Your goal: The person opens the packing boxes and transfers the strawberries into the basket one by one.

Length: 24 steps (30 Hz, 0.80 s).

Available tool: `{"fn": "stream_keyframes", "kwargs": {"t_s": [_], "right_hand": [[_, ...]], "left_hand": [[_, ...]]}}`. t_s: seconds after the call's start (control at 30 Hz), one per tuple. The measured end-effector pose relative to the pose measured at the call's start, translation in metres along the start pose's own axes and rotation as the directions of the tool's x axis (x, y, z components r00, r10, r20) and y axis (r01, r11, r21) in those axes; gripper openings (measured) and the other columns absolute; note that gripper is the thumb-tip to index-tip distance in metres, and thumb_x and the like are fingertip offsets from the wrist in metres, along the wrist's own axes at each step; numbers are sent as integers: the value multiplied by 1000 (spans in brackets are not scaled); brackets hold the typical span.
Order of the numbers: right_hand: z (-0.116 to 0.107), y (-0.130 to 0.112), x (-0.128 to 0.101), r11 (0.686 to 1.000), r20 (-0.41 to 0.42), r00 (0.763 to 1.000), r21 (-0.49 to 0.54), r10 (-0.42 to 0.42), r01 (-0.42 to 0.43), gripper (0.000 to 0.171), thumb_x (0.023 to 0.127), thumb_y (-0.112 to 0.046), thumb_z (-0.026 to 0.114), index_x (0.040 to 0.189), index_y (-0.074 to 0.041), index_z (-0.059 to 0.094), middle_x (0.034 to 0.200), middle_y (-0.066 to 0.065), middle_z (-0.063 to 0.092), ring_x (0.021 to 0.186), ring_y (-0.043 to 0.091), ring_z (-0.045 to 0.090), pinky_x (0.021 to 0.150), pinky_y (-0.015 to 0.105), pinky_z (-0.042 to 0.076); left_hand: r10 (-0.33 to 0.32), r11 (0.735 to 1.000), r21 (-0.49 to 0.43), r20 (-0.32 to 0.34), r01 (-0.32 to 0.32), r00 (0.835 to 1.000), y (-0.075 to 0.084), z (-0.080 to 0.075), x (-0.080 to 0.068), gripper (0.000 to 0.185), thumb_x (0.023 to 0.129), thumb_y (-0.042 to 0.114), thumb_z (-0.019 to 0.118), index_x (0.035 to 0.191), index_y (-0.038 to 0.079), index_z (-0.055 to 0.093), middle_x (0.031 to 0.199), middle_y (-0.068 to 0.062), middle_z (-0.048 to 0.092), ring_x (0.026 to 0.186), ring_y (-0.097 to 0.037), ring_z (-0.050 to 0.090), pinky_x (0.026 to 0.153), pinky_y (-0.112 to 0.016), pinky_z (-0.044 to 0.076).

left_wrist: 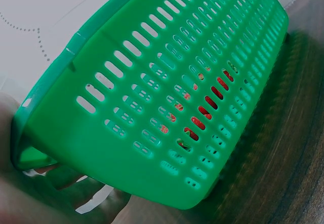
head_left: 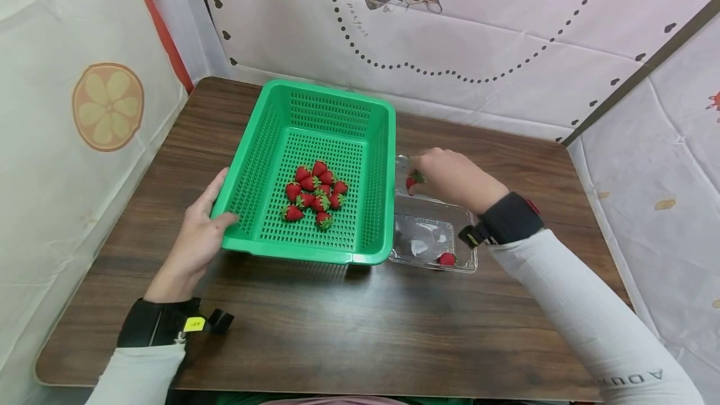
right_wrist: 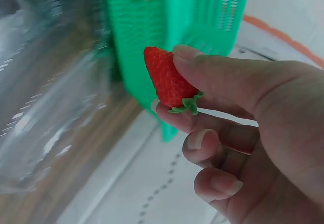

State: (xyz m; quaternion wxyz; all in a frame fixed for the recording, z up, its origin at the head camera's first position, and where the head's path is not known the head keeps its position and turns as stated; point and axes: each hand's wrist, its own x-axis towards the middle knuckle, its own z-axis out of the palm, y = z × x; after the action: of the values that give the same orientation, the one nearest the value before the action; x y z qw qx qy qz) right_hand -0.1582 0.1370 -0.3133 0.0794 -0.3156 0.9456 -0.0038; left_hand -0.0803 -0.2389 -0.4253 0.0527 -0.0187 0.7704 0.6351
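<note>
A green plastic basket [head_left: 329,254] with slotted walls stands on the table, and several strawberries [head_left: 320,202] lie on its floor. My left hand [head_left: 198,233] grips the basket's near left rim, thumb over the edge and fingers outside the wall, as the left wrist view also shows. Between thumb and fingertips my right hand [right_wrist: 243,113] pinches a single strawberry [right_wrist: 169,80] with a green leafy cap. In the head view that hand is above a clear plastic box [head_left: 424,236] at the basket's right. Another strawberry [head_left: 447,259] lies in the box's near right corner.
The brown wooden table [head_left: 360,336] carries the basket and the box side by side. White printed cloth [head_left: 478,24] hangs behind the table and along both sides. The box's raised clear lid is partly hidden by my right hand.
</note>
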Motion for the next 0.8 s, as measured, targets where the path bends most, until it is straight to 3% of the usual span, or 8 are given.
{"fn": "stream_keyframes", "kwargs": {"t_s": [0.17, 0.33, 0.47, 0.63, 0.7, 0.8], "right_hand": [[-13, -23, 35, 998, -31, 998, 8, -57, 57, 10, 84, -18, 74, 84, -12, 65, 83, 1, 64, 74, 16, 57, 69, 33, 48], [-16, -38, 68, 989, -11, 990, 52, -140, 140, 10, 86, -15, 71, 83, -8, 64, 83, 2, 61, 75, 17, 50, 69, 30, 42], [-14, -46, 92, 986, 20, 990, 95, -138, 136, 14, 88, -18, 70, 94, -6, 68, 93, 4, 67, 80, 18, 54, 72, 29, 44], [-8, -52, 120, 980, 83, 991, 178, -100, 84, 34, 93, -24, 64, 124, -11, 64, 122, 6, 66, 104, 19, 62, 91, 33, 49], [-5, -55, 129, 975, 99, 990, 208, -98, 76, 34, 94, -24, 62, 126, -12, 63, 124, 5, 65, 107, 19, 62, 104, 35, 42], [3, -60, 144, 968, 115, 988, 242, -99, 69, 30, 95, -23, 62, 122, -12, 65, 118, 5, 66, 105, 19, 61, 109, 38, 37]], "left_hand": [[-1, 1000, -4, -1, 1, 1000, -2, -2, -1, 80, 96, -2, 39, 152, 43, 6, 164, 4, 3, 149, -30, 13, 113, -60, 21], [-6, 1000, 2, 2, 6, 1000, -3, -2, 0, 80, 95, -2, 39, 152, 43, 6, 164, 4, 4, 149, -28, 12, 113, -59, 20], [-9, 1000, 6, 5, 9, 1000, -2, -2, 0, 81, 95, -2, 40, 152, 43, 6, 164, 4, 4, 149, -27, 12, 113, -60, 19], [-4, 1000, -4, 4, 4, 1000, -1, -2, -1, 81, 94, -3, 39, 153, 42, 6, 164, 5, 3, 149, -27, 11, 114, -60, 19], [-6, 1000, -8, 4, 6, 1000, -1, -3, -1, 81, 94, -3, 39, 153, 42, 6, 164, 5, 3, 149, -27, 10, 114, -60, 18], [-7, 1000, -14, 5, 7, 1000, -2, -4, -2, 81, 95, -3, 38, 153, 43, 6, 164, 4, 3, 149, -28, 11, 114, -60, 19]]}}
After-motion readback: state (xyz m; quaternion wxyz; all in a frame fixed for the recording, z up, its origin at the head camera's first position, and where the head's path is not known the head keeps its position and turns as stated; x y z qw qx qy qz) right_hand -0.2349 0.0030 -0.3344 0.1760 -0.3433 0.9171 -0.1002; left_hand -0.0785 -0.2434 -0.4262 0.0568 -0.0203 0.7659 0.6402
